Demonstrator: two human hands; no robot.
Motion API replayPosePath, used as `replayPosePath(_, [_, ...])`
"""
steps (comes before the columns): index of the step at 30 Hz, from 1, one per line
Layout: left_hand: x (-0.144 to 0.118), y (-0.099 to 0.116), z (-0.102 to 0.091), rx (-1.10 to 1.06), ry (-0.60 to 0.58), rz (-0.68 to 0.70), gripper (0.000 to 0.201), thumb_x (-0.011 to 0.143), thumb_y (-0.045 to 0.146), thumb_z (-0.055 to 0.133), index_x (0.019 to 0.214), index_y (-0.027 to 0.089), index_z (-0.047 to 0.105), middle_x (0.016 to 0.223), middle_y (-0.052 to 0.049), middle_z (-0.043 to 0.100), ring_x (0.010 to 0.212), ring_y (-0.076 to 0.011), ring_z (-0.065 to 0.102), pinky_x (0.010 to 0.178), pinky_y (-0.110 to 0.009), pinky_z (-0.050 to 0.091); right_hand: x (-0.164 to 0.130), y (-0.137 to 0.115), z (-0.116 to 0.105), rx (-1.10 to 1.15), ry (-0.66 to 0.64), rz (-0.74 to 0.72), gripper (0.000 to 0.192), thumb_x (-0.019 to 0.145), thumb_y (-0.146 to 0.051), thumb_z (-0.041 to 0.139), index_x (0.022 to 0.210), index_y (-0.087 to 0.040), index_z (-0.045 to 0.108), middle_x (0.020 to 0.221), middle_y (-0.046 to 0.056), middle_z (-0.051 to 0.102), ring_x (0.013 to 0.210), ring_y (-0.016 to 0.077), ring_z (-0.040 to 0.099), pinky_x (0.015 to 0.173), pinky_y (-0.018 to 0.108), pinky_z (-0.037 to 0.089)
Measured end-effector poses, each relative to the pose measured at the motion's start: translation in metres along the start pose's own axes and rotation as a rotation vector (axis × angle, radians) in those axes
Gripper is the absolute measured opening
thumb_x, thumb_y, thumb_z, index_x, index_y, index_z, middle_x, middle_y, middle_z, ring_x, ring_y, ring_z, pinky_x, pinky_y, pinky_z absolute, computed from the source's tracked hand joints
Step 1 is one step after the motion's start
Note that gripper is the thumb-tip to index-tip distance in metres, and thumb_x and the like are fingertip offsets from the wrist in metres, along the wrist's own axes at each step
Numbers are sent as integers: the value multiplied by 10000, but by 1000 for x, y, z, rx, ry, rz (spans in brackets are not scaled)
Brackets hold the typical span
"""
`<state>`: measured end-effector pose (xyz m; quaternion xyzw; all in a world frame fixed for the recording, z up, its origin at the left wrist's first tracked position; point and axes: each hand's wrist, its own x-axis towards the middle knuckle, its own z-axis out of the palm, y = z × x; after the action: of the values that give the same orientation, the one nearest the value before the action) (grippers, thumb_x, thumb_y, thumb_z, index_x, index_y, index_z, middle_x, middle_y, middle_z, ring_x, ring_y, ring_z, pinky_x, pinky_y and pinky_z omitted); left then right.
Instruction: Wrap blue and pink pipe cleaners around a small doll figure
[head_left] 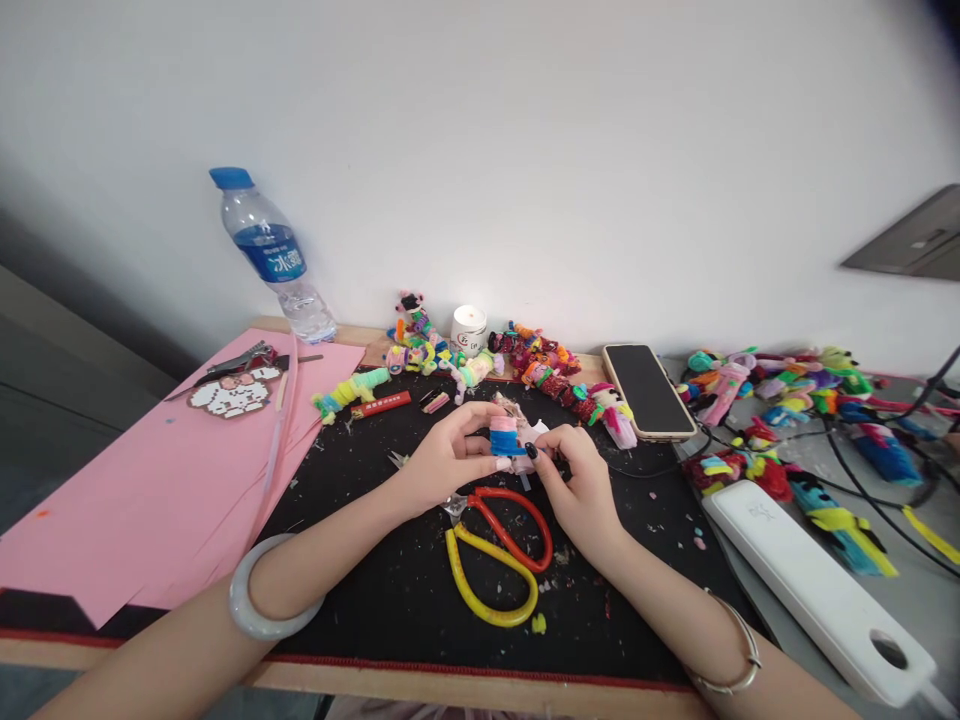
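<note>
pipe-cleaner figure pinched between both hands

pipe-cleaner figure (507, 437), wound in pink and blue bands, sits between the two hands just above the black mat (390, 590) on the counter. the left hand (442, 462) grasps it from its own side, thumb and fingers closed around the coil. the right hand (577, 480) pinches the other side of the figure, dark-painted fingertips pressed to the blue band. directly below both hands lie scissors (499, 550) with one red loop and one yellow loop. beyond the hands, near the wall, runs a row of finished figures (525, 365) and a small white jar (469, 328). past the right hand lie a phone (649, 390) and a white power strip (817, 585). out past the left hand are pink paper (150, 490) and a water bottle (271, 255).
</note>
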<state>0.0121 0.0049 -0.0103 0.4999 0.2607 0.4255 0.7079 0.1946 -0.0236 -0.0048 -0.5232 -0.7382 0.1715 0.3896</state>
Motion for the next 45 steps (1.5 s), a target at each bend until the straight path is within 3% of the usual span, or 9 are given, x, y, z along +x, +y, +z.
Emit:
replayPosePath(15, [-4,8,9,-197,-35,-115,436,700,66,688,1081,218,539,1139,-51,559,925,-136,573,788,-256,500,-1,-5,-2,-53,-102,-33,134,882,-187,449,753,-201,484,764,18,553,747,186,442,684,339,329])
replayPosePath(20, [-4,9,10,-192,-33,-140,463,679,86,709,1091,229,553,1110,-43,545,856,-124,579,763,-264,504,-1,-6,-2,-23,-112,-49,140,884,-183,427,749,-205,456,754,18,532,732,185,438,664,329,333])
replayPosePath(30, [-4,9,8,-131,-41,-178,484,699,101,698,1130,253,540,1106,-40,537,901,-132,581,809,-277,506,-1,-3,0,14,-99,-43,145,890,-186,417,749,-202,447,756,19,516,732,181,446,660,319,341])
replayPosePath(45, [-5,8,9,-220,-14,-207,482,661,87,726,1088,235,558,1058,-37,574,865,-140,608,794,-316,529,0,-5,-2,21,-122,-70,156,906,-204,395,791,-205,501,821,41,543,773,194,467,698,339,368])
